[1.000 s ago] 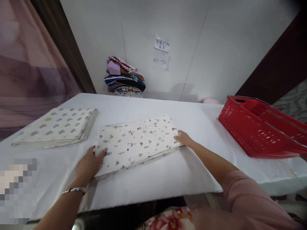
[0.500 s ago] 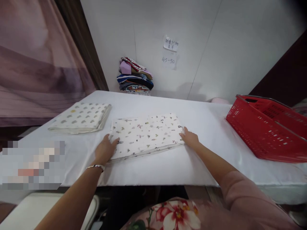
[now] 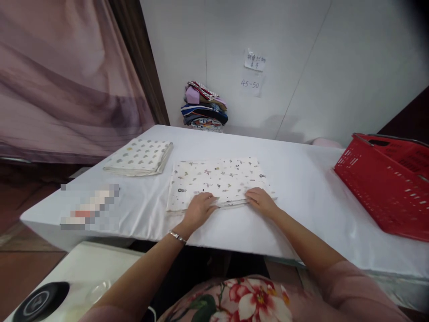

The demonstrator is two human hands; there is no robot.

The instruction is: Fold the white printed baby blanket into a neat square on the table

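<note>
On the white table (image 3: pixel 301 179), the folded printed cloth (image 3: pixel 219 181) has its long axis almost nine-to-three o'clock; left hand (image 3: pixel 199 210) and right hand (image 3: pixel 263 202) touch its six-o'clock edge, fingers nearly together, pinching unclear

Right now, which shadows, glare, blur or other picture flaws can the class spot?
Head view: soft shadow on the wall; faint sheen on the white tablecloth; a pixelated patch covers part of its left; top right corner dark; handwriting on the upper note is soft, while the lower note reads 45-50.
</note>
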